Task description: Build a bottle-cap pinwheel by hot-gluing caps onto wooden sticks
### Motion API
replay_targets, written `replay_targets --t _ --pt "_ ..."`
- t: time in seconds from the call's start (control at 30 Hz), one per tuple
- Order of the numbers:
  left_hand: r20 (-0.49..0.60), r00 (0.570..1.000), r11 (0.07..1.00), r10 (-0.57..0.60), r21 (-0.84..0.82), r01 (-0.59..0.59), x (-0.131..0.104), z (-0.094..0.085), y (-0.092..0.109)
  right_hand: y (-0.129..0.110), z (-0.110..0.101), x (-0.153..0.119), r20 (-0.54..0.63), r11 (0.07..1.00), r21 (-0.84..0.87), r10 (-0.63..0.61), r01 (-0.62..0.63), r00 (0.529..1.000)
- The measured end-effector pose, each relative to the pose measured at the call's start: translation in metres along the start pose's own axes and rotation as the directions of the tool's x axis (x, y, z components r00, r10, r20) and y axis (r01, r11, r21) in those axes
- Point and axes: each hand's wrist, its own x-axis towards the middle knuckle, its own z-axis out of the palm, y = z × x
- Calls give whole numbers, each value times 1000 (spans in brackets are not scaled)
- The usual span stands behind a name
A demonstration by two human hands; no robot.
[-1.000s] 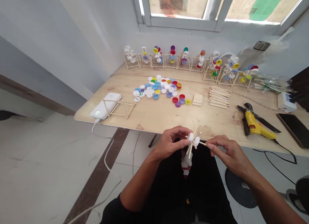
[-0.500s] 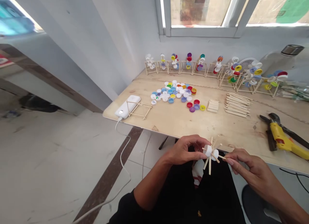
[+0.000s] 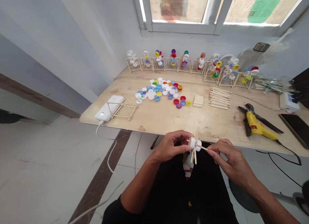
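Observation:
Between my hands, over my lap at the table's front edge, is a small wheel of wooden sticks and two white bottle caps (image 3: 198, 145). Several sticks spread out from between the caps. My left hand (image 3: 174, 144) pinches the wheel's left side, by the left cap. On the right, my right hand (image 3: 226, 154) grips the end of a stick (image 3: 203, 148) that reaches the wheel. Loose bottle caps (image 3: 157, 88) in many colours lie in a heap on the table, with short sticks (image 3: 198, 101) and longer sticks (image 3: 219, 98) piled to their right.
Finished-looking cap wheels on stick frames (image 3: 173, 63) line the wall. A stick frame (image 3: 122, 110) leans by a white power bank (image 3: 109, 108) at the left. A yellow glue gun (image 3: 257, 126), black-handled pliers (image 3: 265, 121) and a phone (image 3: 296, 127) lie at the right.
The view has swung to the right, so the table's things sit further left and the phone shows. The wheel has turned a little between my hands; both keep their grip.

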Motion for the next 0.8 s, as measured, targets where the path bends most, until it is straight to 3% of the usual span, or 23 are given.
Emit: replay_targets --t 0.47,0.67,0.8 --pt "21 998 981 -65 -184 67 4 7 -3 3 2 6 61 999 42 27 -29 998" --pt "-58 986 947 -154 -294 130 6 8 -12 0 1 10 55 994 71 82 -85 995" --pt "-120 974 930 -192 -339 142 8 10 -15 2 2 10 -41 995 64 79 -76 996"
